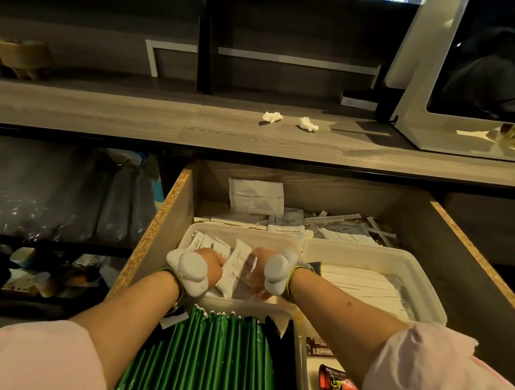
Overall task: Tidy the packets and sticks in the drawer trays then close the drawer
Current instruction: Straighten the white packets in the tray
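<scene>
1. Left grip (212, 261) and right grip (258, 269) both closed on white packets (239, 260) in the clear tray (277, 237), mid-drawer (477, 253).
2. Right of that tray: white sticks (363, 286), already flat.
3. We'd square the packet edges together, set them upright, then release; drawer stays open for now.

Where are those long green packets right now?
The green packets stand in a row in the near-left tray of the open drawer, between the person's forearms, just below the tray of white packets.
</scene>
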`<state>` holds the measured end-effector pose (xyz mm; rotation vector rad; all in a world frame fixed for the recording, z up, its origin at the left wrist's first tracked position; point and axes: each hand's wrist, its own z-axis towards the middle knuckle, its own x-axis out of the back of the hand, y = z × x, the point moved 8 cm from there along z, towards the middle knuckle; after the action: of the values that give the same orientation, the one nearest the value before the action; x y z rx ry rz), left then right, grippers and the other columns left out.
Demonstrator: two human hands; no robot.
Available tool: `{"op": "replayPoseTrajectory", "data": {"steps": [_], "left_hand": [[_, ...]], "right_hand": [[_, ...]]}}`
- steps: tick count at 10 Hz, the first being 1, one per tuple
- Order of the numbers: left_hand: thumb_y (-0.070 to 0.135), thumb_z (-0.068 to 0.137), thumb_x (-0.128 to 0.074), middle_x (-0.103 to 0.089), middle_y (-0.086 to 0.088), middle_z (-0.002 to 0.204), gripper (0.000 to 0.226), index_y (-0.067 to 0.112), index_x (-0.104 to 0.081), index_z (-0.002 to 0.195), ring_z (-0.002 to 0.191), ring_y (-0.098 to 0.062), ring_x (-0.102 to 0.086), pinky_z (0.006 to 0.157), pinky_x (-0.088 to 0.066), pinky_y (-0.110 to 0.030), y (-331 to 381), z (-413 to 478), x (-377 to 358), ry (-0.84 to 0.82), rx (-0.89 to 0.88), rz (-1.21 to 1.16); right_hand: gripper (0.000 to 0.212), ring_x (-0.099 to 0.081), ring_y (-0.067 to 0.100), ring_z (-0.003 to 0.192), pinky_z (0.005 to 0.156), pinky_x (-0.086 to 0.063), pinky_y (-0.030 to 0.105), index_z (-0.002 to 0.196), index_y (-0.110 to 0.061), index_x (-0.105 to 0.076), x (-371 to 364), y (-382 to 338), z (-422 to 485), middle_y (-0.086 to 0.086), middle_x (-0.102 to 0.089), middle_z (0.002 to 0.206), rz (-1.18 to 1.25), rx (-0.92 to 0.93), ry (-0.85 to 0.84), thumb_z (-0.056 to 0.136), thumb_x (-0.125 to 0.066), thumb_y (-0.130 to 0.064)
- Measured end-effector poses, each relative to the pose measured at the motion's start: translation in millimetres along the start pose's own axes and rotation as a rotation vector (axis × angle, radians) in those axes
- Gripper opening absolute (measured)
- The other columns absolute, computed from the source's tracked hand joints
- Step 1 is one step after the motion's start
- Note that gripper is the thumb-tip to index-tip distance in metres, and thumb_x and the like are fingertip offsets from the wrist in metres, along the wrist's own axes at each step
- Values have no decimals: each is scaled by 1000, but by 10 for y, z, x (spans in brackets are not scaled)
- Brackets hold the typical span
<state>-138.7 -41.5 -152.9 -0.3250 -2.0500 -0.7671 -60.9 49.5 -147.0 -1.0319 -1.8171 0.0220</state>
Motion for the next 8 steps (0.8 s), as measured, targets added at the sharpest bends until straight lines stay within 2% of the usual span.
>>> {"op": "replayPoseTrajectory", "data": {"steps": [1, 2, 3, 4, 5, 6, 7, 8], "left_hand": [[5, 89, -43, -60, -14, 130, 41, 8, -59, 126, 120, -30, -55, 93, -45, -30, -12, 30, 0, -15, -18, -16], [14, 85, -53, -46, -9, 141, 52, 22, -48, 136, 126, -27, -49, 100, -40, -27, -62, 21, 118, 157, -21, -72], [16, 80, -57, -39, -4, 135, 44, 33, -57, 121, 121, -27, -44, 101, -37, -27, 0, -88, 253, 325, -60, -72], [14, 87, -51, -61, -1, 121, 30, 24, -69, 108, 109, -20, -56, 91, -42, -23, 126, -91, 134, 179, -116, -9], [9, 92, -46, -60, -2, 132, 37, 16, -62, 124, 120, -20, -56, 85, -35, -16, 99, -66, -113, -73, -83, 80], [8, 94, -45, -56, -1, 136, 39, 15, -57, 130, 126, -18, -51, 84, -29, -11, 54, -96, -145, -104, -103, 111], [6, 89, -53, -62, 0, 100, 24, 18, -65, 105, 92, -14, -58, 64, -37, -6, 27, -94, -140, -97, -130, 13], [7, 85, -58, -54, 2, 89, 21, 19, -65, 101, 82, -12, -51, 55, -33, -4, -94, -5, -123, -47, -105, -32]], "right_hand": [[55, -58, 18, 76, 64, -52, 24, 137, -3, -41, -118, 53, 66, 7, -52, 99, 115, 16, -55, 86, -61, -2], [69, -56, 21, 92, 75, -54, 31, 145, -16, -30, -126, 134, 49, 3, -47, 111, 248, 21, -130, 86, -62, -2], [66, -54, 19, 94, 63, -50, 24, 148, -22, -24, -178, 191, 41, -3, -50, 104, 245, 25, -194, 92, -54, -6], [57, -58, 17, 87, 66, -52, 25, 147, -21, -27, -247, 167, -14, 2, -56, 102, 418, 21, -289, 96, -43, -1], [52, -54, 27, 121, 94, -48, 38, 140, -22, -45, -213, 149, -59, 12, -52, 136, 410, 58, -242, 93, -48, 1], [51, -59, 20, 112, 87, -51, 32, 140, -24, -44, -247, 85, -53, 12, -55, 132, 280, 84, -270, 93, -49, -3], [59, -66, 11, 82, 64, -51, 14, 144, -17, -37, -120, 41, 35, 5, -63, 103, 157, 130, -92, 91, -48, 4], [74, -50, 30, 127, 102, -41, 31, 150, -20, -23, -197, 25, 124, 14, -48, 140, -27, 171, -25, 87, -58, -1]]}}
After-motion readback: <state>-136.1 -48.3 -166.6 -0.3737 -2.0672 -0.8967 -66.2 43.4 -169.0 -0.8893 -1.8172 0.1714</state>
